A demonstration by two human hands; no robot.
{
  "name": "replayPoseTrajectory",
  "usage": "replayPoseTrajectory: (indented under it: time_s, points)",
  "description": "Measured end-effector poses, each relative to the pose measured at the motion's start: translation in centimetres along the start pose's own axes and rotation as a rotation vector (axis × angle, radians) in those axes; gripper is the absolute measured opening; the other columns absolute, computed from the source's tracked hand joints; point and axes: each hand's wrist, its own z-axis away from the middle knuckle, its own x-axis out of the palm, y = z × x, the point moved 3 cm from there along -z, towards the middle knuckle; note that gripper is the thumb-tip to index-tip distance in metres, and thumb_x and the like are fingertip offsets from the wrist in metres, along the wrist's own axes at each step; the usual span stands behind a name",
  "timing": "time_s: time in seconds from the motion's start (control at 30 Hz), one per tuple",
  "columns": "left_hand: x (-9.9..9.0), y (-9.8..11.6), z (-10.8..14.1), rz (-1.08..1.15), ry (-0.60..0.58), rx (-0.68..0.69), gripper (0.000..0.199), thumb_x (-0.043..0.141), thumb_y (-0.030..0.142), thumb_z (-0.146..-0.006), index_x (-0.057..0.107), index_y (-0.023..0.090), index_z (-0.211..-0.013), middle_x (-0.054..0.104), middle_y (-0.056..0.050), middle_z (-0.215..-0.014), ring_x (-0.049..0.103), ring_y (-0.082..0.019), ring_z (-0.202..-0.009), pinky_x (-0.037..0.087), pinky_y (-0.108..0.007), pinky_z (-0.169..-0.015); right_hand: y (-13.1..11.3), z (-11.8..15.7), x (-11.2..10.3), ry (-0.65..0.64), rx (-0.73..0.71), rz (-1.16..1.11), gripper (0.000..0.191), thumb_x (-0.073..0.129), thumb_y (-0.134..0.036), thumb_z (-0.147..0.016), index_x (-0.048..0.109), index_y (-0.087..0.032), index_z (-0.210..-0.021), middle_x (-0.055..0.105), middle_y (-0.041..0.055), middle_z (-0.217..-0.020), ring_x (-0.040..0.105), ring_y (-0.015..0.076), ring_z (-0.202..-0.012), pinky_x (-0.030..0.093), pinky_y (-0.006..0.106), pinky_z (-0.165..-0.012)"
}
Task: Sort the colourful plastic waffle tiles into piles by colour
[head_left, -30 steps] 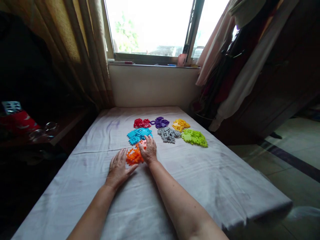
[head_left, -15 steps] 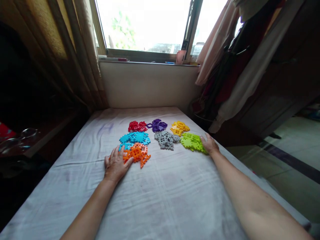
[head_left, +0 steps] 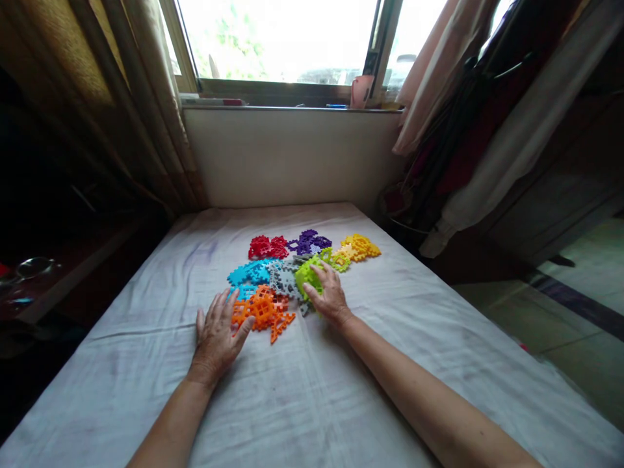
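Observation:
My left hand (head_left: pixel 217 337) lies with fingers spread against the left side of a heap of orange plastic building pieces (head_left: pixel 263 309), latticed and toothed at the edges. Blue pieces (head_left: pixel 251 272) lie just beyond its fingertips. My right hand (head_left: pixel 331 296) rests, fingers apart, on the lime green pieces (head_left: pixel 305 276), partly covering them. These green pieces overlap the grey pieces (head_left: pixel 283 276) and touch the orange and yellow groups' surroundings. Farther back are red pieces (head_left: pixel 267 247), purple pieces (head_left: pixel 308 242) and yellow pieces (head_left: pixel 361 247).
A white cloth (head_left: pixel 160 364) covers the bed-like surface. Behind it stands a low wall (head_left: pixel 292 156) under a window, with a pink cup (head_left: pixel 361 91) on the sill. A curtain (head_left: pixel 141 110) hangs left, clothes (head_left: pixel 468 195) right. Glasses (head_left: pixel 36 266) lie at far left.
My right hand has swept left from the right edge, and the green pieces have slid with it onto the grey ones. My left hand stays beside the orange pieces.

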Motion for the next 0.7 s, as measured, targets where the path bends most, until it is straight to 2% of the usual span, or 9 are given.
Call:
replayPoseTrajectory:
  time_s: [0.13, 0.2, 0.23, 0.3, 0.43, 0.5, 0.53, 0.6, 0.7]
  points:
    - [-0.3, -0.2, 0.3, 0.019, 0.023, -0.017, 0.064, 0.039, 0.058, -0.095, 0.045, 0.022, -0.147, 0.045, -0.017, -0.154, 0.039, -0.034, -0.144, 0.025, -0.064, -0.116, -6.5, 0.3, 2.2, -0.129, -0.242, -0.09, 0.051, 0.06, -0.05, -0.089, 0.06, -0.03, -0.136, 0.05, 0.0108, -0.148, 0.048, 0.0283, -0.134, 0.039, 0.05, -0.112]
    - [-0.3, -0.4, 0.4, 0.028, 0.036, -0.033, 0.064, 0.037, 0.058, -0.095, 0.046, 0.021, -0.147, 0.046, -0.018, -0.154, 0.039, -0.033, -0.144, 0.025, -0.063, -0.116, -7.2, -1.4, 1.3, -0.134, -0.323, -0.085, 0.044, 0.059, -0.049, -0.091, 0.064, -0.033, -0.132, 0.051, 0.0078, -0.148, 0.048, 0.0279, -0.134, 0.033, 0.053, -0.115]
    - [-0.3, -0.5, 0.4, 0.033, 0.04, -0.041, 0.063, 0.037, 0.058, -0.096, 0.046, 0.021, -0.146, 0.046, -0.017, -0.153, 0.039, -0.033, -0.144, 0.026, -0.063, -0.116, -6.5, -2.8, 0.3, -0.108, -0.324, -0.064, 0.041, 0.058, -0.047, -0.092, 0.065, -0.032, -0.129, 0.053, 0.0074, -0.147, 0.048, 0.0276, -0.134, 0.031, 0.052, -0.116]
    - [-0.3, -0.5, 0.4, 0.049, 0.045, -0.053, 0.062, 0.037, 0.058, -0.096, 0.047, 0.021, -0.145, 0.047, -0.017, -0.153, 0.039, -0.031, -0.144, 0.028, -0.061, -0.117, -2.8, -6.5, -2.3, -0.027, -0.196, 0.033, 0.04, 0.055, -0.044, -0.093, 0.067, -0.027, -0.127, 0.055, 0.0096, -0.145, 0.049, 0.0276, -0.134, 0.035, 0.047, -0.114]
    - [-0.3, -0.8, 0.3, 0.113, 0.056, -0.087, 0.061, 0.037, 0.058, -0.096, 0.049, 0.021, -0.143, 0.048, -0.016, -0.151, 0.041, -0.029, -0.143, 0.032, -0.056, -0.117, 9.2, -12.6, -7.9, 0.162, 0.409, 0.345, 0.05, 0.05, -0.039, -0.093, 0.062, -0.016, -0.135, 0.052, 0.0186, -0.146, 0.048, 0.0349, -0.135, 0.037, 0.053, -0.111]
    - [-0.4, -1.0, 0.2, 0.164, 0.058, -0.113, 0.06, 0.037, 0.057, -0.096, 0.049, 0.02, -0.143, 0.048, -0.015, -0.151, 0.042, -0.027, -0.143, 0.034, -0.052, -0.118, 14.2, -13.7, -9.0, 0.084, 0.611, 0.359, 0.051, 0.042, -0.04, -0.096, 0.062, -0.015, -0.136, 0.059, 0.0192, -0.139, 0.054, 0.0339, -0.129, 0.041, 0.05, -0.108]
    - [-0.4, -1.1, 0.2, 0.192, 0.062, -0.128, 0.06, 0.037, 0.056, -0.097, 0.049, 0.02, -0.142, 0.048, -0.015, -0.151, 0.043, -0.027, -0.142, 0.036, -0.05, -0.118, 15.9, -14.0, -9.0, 0.023, 0.661, 0.341, 0.05, 0.04, -0.04, -0.097, 0.064, -0.016, -0.134, 0.063, 0.0181, -0.135, 0.056, 0.0329, -0.127, 0.042, 0.048, -0.107]
    - [-0.6, -1.3, 0.2, 0.248, 0.075, -0.156, 0.058, 0.038, 0.054, -0.097, 0.05, 0.019, -0.142, 0.049, -0.015, -0.151, 0.044, -0.025, -0.142, 0.039, -0.045, -0.117, 17.5, -14.1, -8.0, -0.061, 0.673, 0.286, 0.049, 0.04, -0.042, -0.096, 0.068, -0.019, -0.129, 0.067, 0.015, -0.13, 0.059, 0.0318, -0.124, 0.042, 0.047, -0.108]
    - [-0.8, -1.3, 0.2, 0.301, 0.089, -0.189, 0.055, 0.04, 0.052, -0.097, 0.053, 0.019, -0.139, 0.051, -0.014, -0.149, 0.046, -0.025, -0.141, 0.041, -0.043, -0.116, 16.4, -14.1, -5.1, -0.09, 0.537, 0.117, 0.044, 0.047, -0.045, -0.093, 0.073, -0.022, -0.12, 0.071, 0.0095, -0.125, 0.06, 0.0286, -0.123, 0.043, 0.042, -0.109]
